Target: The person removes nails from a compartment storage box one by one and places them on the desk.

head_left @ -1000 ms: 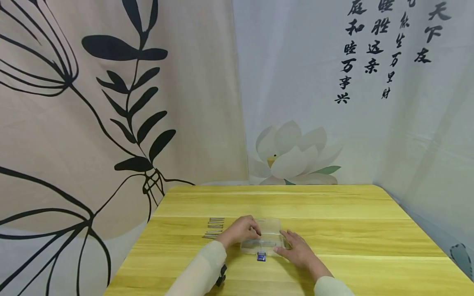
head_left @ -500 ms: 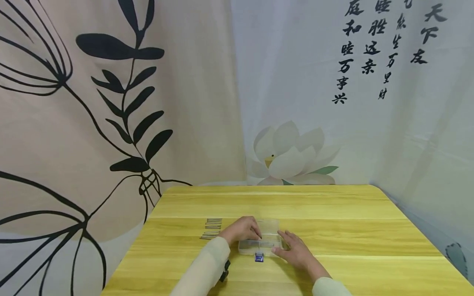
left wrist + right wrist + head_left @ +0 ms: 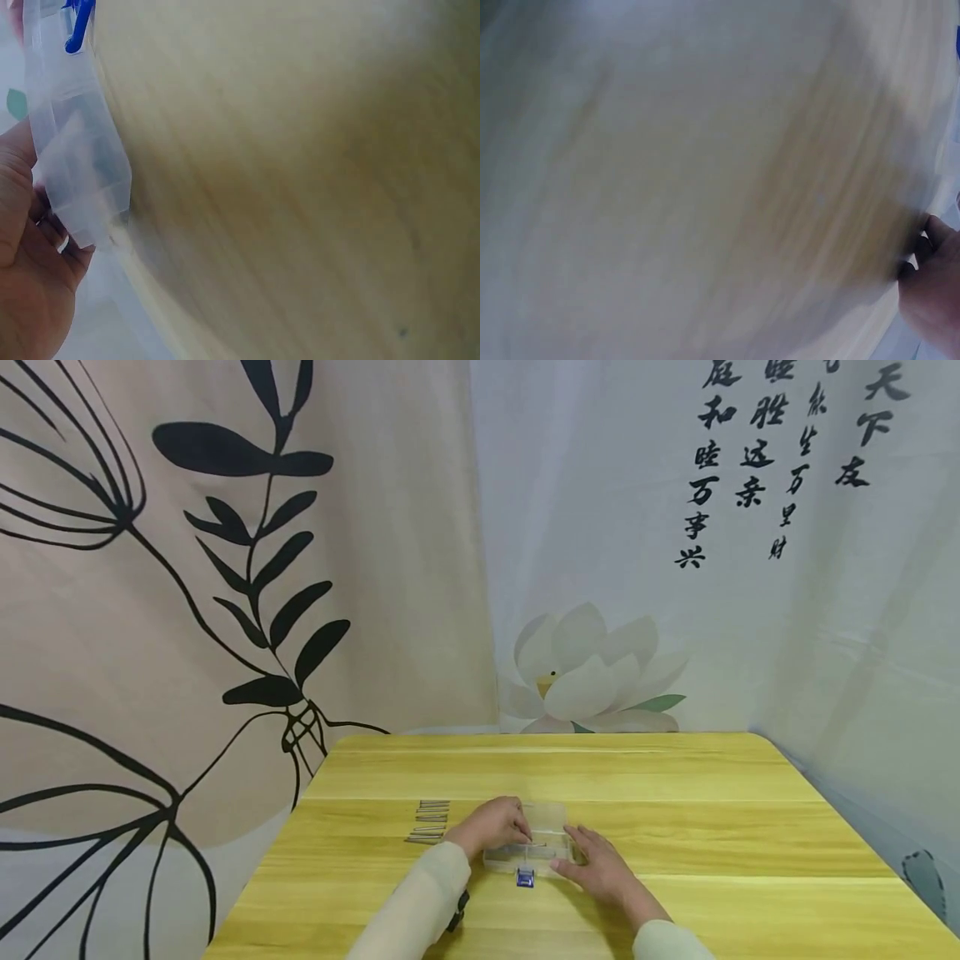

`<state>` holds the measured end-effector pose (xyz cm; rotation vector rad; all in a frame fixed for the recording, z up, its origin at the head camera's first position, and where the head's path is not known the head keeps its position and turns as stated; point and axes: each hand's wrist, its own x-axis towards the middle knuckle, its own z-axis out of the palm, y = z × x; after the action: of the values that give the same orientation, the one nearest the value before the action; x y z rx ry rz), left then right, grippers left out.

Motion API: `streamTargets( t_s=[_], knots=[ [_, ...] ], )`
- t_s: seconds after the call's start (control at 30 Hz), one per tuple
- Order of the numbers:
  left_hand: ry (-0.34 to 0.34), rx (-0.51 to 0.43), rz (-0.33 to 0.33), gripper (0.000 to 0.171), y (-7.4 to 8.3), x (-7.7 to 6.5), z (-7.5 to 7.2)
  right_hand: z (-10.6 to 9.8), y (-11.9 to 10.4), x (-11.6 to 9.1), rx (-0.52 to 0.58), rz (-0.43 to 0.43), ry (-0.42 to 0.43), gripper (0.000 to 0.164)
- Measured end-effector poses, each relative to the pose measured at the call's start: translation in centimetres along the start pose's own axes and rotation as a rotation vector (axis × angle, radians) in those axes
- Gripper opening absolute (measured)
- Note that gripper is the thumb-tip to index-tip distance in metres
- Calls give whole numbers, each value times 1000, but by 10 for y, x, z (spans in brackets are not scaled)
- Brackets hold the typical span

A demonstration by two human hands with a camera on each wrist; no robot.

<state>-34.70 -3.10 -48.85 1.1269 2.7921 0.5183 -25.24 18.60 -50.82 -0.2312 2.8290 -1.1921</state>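
Observation:
A clear plastic box (image 3: 504,863) lies on the table with its lid (image 3: 545,816) folded back and a blue latch (image 3: 525,878) at its front. Bent over the box's left part, my left hand (image 3: 491,823) pinches a thin nail (image 3: 538,845) at its fingertips, pointing right. My right hand (image 3: 606,870) rests spread at the box's right end, thumb at the front and fingers behind. In the left wrist view the box's wall (image 3: 79,142) covers part of the left hand's fingers (image 3: 15,202). Only part of the right hand (image 3: 934,292) shows in the right wrist view.
Left of the box, several thin metal nails (image 3: 432,817) lie in rows on the wooden table (image 3: 720,827). A black wrist device (image 3: 457,912) sits under the left sleeve (image 3: 416,902). A printed curtain (image 3: 600,527) hangs behind the table's far edge.
The left fingertips have shifted slightly within the box, and the nail end now shows to their right. The right hand and box stay in place; the head view has shifted a little.

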Motion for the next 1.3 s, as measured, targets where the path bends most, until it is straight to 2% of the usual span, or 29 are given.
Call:
streamTargets(
  t_s=[0.2,0.3,0.47,0.7,0.83,1.07,1.17,1.3],
  knots=[
    [-24,-98,-7,4,-4,-3,-6,0,2,1,-8,0,-5,75],
    [-49,-102,-27,4,-6,-5,-9,0,1,1,-14,-5,-5,75],
    [-69,-32,-52,1,-6,-8,-15,0,1,1,-12,-9,-4,75],
    [-44,129,-17,4,0,-9,-18,0,1,1,-11,-8,-5,74],
    [-21,135,-5,5,1,-9,-16,-1,0,0,-14,-14,-3,74],
    [-47,95,-6,6,0,-8,-13,-1,0,0,-13,-13,-5,74],
    [-58,118,31,5,-1,-6,-12,-1,0,0,-15,-10,-12,73],
    [-66,198,99,6,1,-1,-13,0,1,1,-19,-18,-7,72]
  ],
)
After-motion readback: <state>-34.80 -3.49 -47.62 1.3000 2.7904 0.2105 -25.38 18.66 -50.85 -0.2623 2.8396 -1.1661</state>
